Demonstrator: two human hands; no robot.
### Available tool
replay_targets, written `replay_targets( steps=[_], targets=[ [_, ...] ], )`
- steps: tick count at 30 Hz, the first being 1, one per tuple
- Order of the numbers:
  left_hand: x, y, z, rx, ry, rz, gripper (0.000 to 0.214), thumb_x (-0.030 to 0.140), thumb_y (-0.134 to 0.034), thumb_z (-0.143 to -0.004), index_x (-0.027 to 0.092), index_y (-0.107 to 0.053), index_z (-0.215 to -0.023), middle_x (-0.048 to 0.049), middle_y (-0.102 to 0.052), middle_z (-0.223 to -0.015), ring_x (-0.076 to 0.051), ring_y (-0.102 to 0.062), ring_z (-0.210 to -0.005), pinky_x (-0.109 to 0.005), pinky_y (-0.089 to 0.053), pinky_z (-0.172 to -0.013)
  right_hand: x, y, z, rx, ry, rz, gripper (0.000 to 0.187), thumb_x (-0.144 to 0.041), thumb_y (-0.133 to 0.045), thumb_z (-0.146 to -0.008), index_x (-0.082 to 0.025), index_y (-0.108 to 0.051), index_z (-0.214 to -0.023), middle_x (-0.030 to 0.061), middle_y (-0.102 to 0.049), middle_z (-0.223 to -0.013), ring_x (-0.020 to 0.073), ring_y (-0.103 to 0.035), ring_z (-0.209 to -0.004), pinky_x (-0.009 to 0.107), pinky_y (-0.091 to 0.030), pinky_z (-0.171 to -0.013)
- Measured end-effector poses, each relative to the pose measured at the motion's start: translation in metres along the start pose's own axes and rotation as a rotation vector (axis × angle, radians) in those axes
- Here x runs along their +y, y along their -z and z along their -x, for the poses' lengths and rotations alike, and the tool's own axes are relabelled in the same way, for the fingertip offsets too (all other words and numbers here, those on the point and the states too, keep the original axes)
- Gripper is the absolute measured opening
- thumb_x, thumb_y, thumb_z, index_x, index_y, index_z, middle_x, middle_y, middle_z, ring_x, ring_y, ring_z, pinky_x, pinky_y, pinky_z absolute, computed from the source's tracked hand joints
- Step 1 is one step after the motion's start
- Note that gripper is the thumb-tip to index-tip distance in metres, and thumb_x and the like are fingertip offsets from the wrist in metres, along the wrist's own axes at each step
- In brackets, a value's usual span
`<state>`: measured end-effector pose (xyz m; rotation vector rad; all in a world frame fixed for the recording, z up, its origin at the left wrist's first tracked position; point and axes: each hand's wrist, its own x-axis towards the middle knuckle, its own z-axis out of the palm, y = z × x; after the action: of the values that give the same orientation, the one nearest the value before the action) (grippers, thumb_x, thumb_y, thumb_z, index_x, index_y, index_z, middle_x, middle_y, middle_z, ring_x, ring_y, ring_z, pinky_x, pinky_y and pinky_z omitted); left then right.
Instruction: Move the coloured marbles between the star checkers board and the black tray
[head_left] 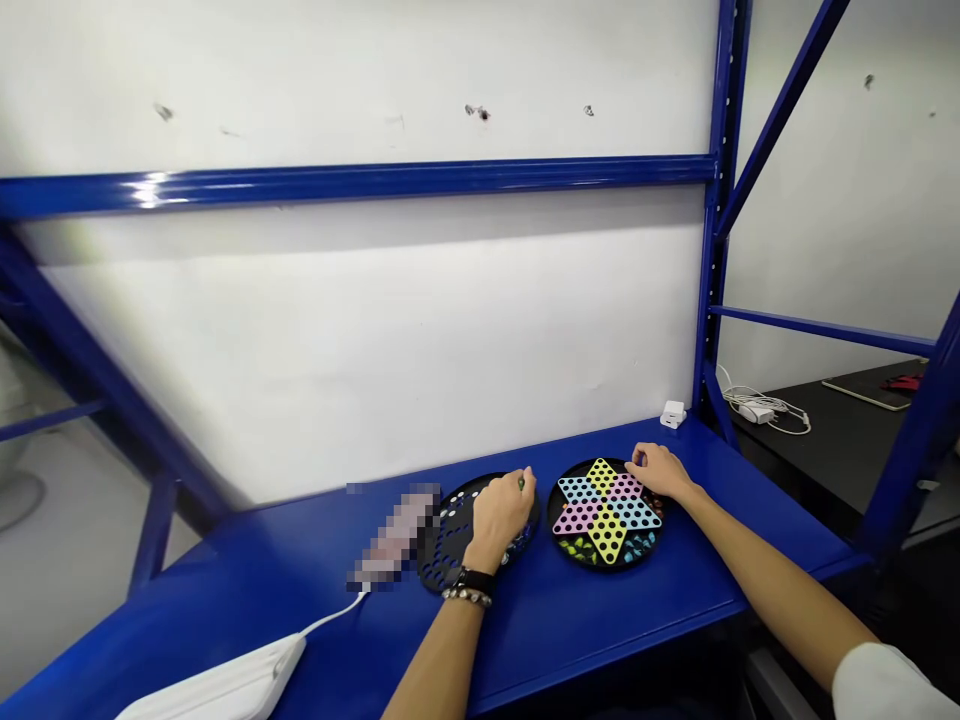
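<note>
My left hand (504, 513) rests over a round black board with holes (448, 530) and pinches a small green marble (520, 483) between its fingertips. My right hand (660, 470) lies on the far right rim of a second round black board (642, 553). That board carries a six-pointed star (606, 505) in yellow, blue and pink with holes. Its fingers are curled at the star's upper right point; what they hold, if anything, is hidden. Coloured marbles sit in the rim pockets of this board.
Both boards lie on a blue metal shelf (585, 620) against a white wall. A blurred-out object (394, 540) with a white cable lies left of the boards, a white device (225, 685) at the near left. A small white block (673, 413) sits at the back. Blue uprights (716, 250) stand right.
</note>
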<state>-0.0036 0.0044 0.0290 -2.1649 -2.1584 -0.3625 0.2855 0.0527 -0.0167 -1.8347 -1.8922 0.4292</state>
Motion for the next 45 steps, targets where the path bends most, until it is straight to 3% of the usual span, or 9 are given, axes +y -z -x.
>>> replay_targets(
  steps=[6,10,13,15,29,33,40,42,45],
  targets=[
    [-0.030,-0.006,-0.003,-0.085,0.052,-0.085,0.040,0.048,-0.040,-0.093,0.018,-0.066,-0.096,-0.0131,-0.069,-0.100,-0.029,-0.065,-0.094,-0.035,-0.046,-0.074,-0.001,0.002,0.001,-0.002,-0.001,-0.001,0.018,-0.040,-0.058,-0.084,-0.022,-0.062,-0.080,0.0009,-0.066,-0.074,0.0149,-0.058,-0.068,0.024,-0.031,-0.059],
    [-0.017,-0.006,0.001,0.036,-0.116,0.003,0.032,0.042,-0.045,-0.092,0.022,-0.065,-0.105,-0.0092,-0.064,-0.109,-0.025,-0.059,-0.103,-0.034,-0.045,-0.083,-0.002,0.002,0.002,-0.007,-0.008,0.003,0.018,-0.040,-0.059,-0.085,-0.022,-0.062,-0.081,0.0011,-0.066,-0.074,0.0152,-0.058,-0.068,0.024,-0.032,-0.059],
    [-0.001,-0.008,0.006,-0.029,-0.320,0.137,0.026,0.037,-0.045,-0.093,0.026,-0.068,-0.101,-0.0046,-0.063,-0.108,-0.020,-0.059,-0.101,-0.030,-0.044,-0.086,-0.002,0.002,0.001,-0.014,-0.009,-0.001,0.018,-0.040,-0.058,-0.085,-0.022,-0.063,-0.082,0.0008,-0.066,-0.074,0.0153,-0.059,-0.069,0.025,-0.032,-0.059],
    [0.006,-0.011,0.009,-0.073,-0.372,0.175,0.025,0.035,-0.047,-0.093,0.026,-0.070,-0.097,-0.0036,-0.063,-0.105,-0.019,-0.059,-0.097,-0.030,-0.044,-0.086,-0.002,0.001,0.001,-0.017,-0.007,0.004,0.018,-0.040,-0.058,-0.085,-0.022,-0.062,-0.081,0.0008,-0.066,-0.074,0.0153,-0.059,-0.069,0.024,-0.032,-0.059],
    [0.000,-0.013,0.006,-0.227,-0.366,0.304,0.018,0.031,-0.059,-0.081,0.027,-0.074,-0.091,-0.0025,-0.064,-0.097,-0.019,-0.060,-0.093,-0.027,-0.046,-0.080,-0.006,0.003,0.004,-0.021,0.026,-0.008,0.019,-0.039,-0.059,-0.085,-0.022,-0.062,-0.078,0.0004,-0.067,-0.074,0.0146,-0.059,-0.069,0.025,-0.030,-0.060],
    [0.000,-0.012,0.005,-0.190,-0.377,0.283,0.020,0.034,-0.056,-0.085,0.026,-0.073,-0.090,-0.0033,-0.064,-0.095,-0.019,-0.061,-0.090,-0.027,-0.045,-0.079,-0.008,0.005,0.005,-0.038,0.018,0.005,0.019,-0.039,-0.059,-0.085,-0.022,-0.062,-0.078,0.0004,-0.067,-0.073,0.0151,-0.059,-0.070,0.025,-0.031,-0.061],
    [-0.020,-0.007,-0.005,0.075,-0.136,0.259,0.023,0.034,-0.048,-0.091,0.022,-0.067,-0.096,-0.0044,-0.065,-0.099,-0.018,-0.062,-0.092,-0.027,-0.045,-0.078,-0.007,0.004,0.004,-0.040,0.033,0.010,0.021,-0.041,-0.058,-0.085,-0.021,-0.063,-0.080,0.0020,-0.067,-0.076,0.0157,-0.059,-0.071,0.025,-0.031,-0.060],
    [-0.028,-0.007,-0.007,0.065,-0.071,0.214,0.024,0.035,-0.049,-0.090,0.022,-0.068,-0.096,-0.0050,-0.066,-0.099,-0.019,-0.063,-0.091,-0.027,-0.044,-0.074,-0.005,0.002,0.003,-0.036,0.038,0.007,0.021,-0.041,-0.058,-0.085,-0.021,-0.063,-0.079,0.0018,-0.067,-0.075,0.0157,-0.059,-0.070,0.025,-0.031,-0.060],
    [-0.033,-0.008,-0.008,-0.058,-0.048,0.149,0.021,0.035,-0.054,-0.086,0.023,-0.070,-0.093,-0.0049,-0.070,-0.097,-0.021,-0.065,-0.090,-0.027,-0.043,-0.070,-0.004,0.000,0.002,-0.028,0.034,0.000,0.020,-0.040,-0.058,-0.085,-0.021,-0.063,-0.078,0.0016,-0.067,-0.074,0.0156,-0.059,-0.070,0.025,-0.031,-0.061]
  ],
)
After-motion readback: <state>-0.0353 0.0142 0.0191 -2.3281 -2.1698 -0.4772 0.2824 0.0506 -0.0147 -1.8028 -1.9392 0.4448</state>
